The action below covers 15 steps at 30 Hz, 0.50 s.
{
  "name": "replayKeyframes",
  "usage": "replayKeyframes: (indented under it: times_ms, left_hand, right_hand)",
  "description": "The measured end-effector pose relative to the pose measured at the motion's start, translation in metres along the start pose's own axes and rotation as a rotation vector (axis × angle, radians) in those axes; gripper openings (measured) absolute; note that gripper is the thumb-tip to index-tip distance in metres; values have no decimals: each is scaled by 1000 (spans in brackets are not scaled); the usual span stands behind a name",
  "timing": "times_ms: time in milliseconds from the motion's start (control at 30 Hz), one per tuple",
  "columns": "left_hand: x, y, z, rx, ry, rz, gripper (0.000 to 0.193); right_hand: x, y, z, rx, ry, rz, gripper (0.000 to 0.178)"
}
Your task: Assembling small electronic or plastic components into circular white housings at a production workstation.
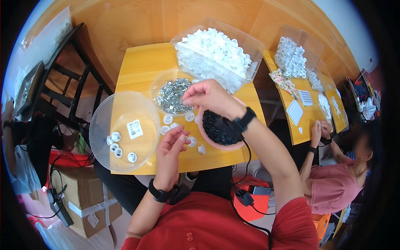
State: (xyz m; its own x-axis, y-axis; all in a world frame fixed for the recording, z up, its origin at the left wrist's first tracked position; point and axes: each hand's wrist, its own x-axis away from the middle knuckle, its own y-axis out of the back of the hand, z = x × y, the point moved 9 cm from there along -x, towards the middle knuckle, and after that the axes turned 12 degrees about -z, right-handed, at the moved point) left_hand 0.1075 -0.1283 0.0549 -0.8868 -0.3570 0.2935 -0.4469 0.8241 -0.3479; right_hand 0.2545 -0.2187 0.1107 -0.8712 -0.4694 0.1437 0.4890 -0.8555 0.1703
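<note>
R hand (pixel 212 97) over metal bits (pixel 171 95), 1 tub (pixel 98 129) w/ 5 wht pcs (pixel 132 157)

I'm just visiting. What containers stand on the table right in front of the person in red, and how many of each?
Large round clear tub: 1
Smaller round clear bowl: 1
Round pink bowl: 1
Rectangular clear bin: 1
Total: 4
</note>
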Motion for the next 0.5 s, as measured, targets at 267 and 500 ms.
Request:
replayKeyframes:
  times_ms: [267, 500]
  left_hand:
    - [17, -6, -12, 225, 103, 69, 28]
    - [22, 1, 3, 252, 156, 31, 16]
  right_hand:
    - [85, -15, 39, 117, 512, -136, 8]
    - [109, -24, 28, 188, 622, -151, 12]
